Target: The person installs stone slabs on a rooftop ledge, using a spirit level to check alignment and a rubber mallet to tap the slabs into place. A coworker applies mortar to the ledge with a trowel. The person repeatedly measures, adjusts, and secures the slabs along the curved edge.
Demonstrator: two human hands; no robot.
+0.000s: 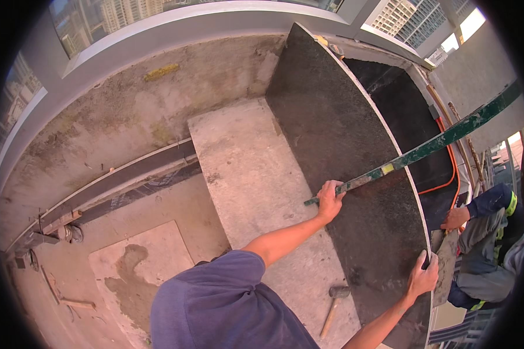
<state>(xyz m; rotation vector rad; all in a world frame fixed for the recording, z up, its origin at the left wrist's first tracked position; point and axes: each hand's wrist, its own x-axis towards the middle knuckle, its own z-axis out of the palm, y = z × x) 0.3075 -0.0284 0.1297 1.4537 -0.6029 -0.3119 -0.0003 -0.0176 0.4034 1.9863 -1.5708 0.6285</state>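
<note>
A large dark stone slab (332, 116) stands tilted on edge beside a raised concrete block (244, 168). A long green straightedge (436, 142) lies across the slab's face. My left hand (330, 200) grips its near end against the stone. My right hand (422, 274) clasps the slab's pale upper edge nearer to me. On the far side of the slab another person in grey and blue work clothes with yellow trim rests a hand (455, 218) on the same edge.
A hammer (335, 305) with a wooden handle lies on the concrete block near the slab's foot. An orange cable (449, 166) curves behind the slab. Dark metal rails (122, 180) run along the rough wall on the left, under a window. Scraps lie on the floor at lower left.
</note>
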